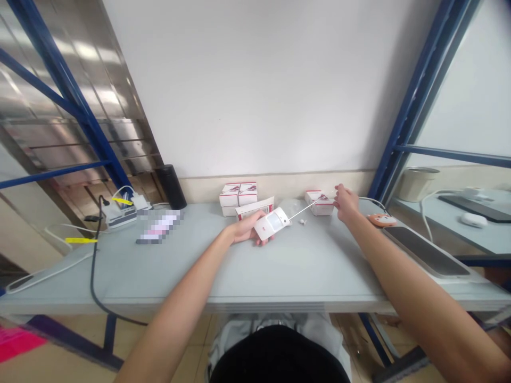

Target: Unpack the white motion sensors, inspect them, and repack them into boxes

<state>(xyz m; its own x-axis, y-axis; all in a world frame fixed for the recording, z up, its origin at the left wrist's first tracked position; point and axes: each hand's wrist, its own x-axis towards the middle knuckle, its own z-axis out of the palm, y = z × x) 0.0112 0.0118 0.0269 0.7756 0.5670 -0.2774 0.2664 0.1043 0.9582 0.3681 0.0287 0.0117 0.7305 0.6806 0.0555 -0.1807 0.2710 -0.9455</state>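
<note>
A white motion sensor is clamped in the left hand at 12 o'clock, its thin white wire reaching the pinched right hand at 1 o'clock, any hold on it unclear, red-and-white cartons standing close by

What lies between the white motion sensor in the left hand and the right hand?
The head view shows a thin white wire crossing in front of a red-and-white box.
</note>
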